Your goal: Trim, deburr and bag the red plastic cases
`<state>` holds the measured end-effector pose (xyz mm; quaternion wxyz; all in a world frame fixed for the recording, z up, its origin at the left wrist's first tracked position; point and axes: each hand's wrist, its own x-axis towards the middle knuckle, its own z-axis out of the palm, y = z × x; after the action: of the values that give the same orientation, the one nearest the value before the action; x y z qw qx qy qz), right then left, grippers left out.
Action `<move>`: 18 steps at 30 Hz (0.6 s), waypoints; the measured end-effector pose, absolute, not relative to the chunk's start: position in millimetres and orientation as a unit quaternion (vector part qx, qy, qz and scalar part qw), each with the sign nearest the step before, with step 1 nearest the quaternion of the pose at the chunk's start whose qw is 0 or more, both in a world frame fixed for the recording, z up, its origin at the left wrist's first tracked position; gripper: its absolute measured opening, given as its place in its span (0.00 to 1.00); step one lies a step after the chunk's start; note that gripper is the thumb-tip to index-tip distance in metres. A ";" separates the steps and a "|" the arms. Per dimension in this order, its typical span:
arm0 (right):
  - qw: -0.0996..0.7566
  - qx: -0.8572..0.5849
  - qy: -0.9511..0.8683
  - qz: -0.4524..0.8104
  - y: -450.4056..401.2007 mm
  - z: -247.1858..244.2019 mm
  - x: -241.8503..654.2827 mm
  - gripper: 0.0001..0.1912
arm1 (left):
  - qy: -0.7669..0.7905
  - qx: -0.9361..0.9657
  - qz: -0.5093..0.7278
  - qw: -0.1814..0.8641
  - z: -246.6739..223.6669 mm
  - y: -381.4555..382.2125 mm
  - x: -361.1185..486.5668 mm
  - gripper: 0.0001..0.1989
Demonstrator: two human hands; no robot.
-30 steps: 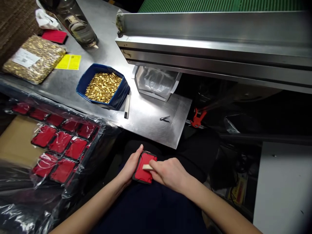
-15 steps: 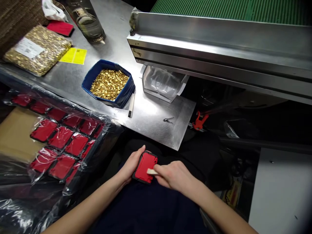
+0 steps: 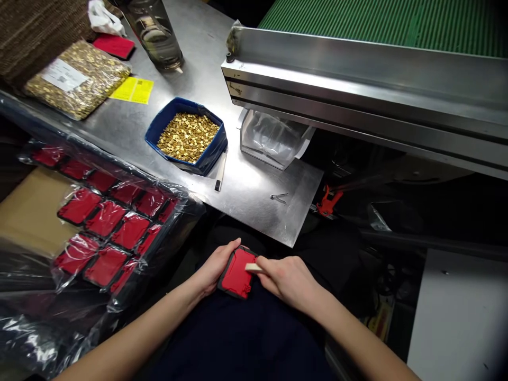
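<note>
Over my lap, my left hand grips the left edge of a red case with a black rim, its thumb along the upper edge. My right hand is closed around a pale, flat-ended stick. The stick's end lies over the case's red face, near its upper right side. Most of the stick is hidden inside my fingers. Beyond my hands, small tweezers lie on the metal table.
A blue bin of small gold pieces stands on the table, beside a box cutter. Behind it lies a bag of gold pieces. At left, several red cases sit in a plastic-lined crate. A conveyor spans the upper right.
My right hand has moved the stick upward across the case's face. My left hand still holds the case. The whole view has shifted slightly.
</note>
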<state>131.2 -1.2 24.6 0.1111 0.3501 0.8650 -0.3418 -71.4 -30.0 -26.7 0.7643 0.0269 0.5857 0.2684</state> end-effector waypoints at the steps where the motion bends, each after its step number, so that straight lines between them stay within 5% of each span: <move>1: 0.117 0.349 0.866 -0.339 -2.3 24.2 131.7 0.07 | 0.588 0.029 0.268 0.762 -26.9 -30.0 -71.2 0.25; 18: 0.126 0.352 0.861 -0.344 -2.4 28.3 132.0 0.06 | 0.589 0.039 0.249 0.768 -32.2 -26.3 -72.0 0.25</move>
<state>132.0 -2.4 28.3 0.1264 0.3522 0.8613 -0.3438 -72.0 -26.3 -32.2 0.7676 0.0392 0.5893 0.2490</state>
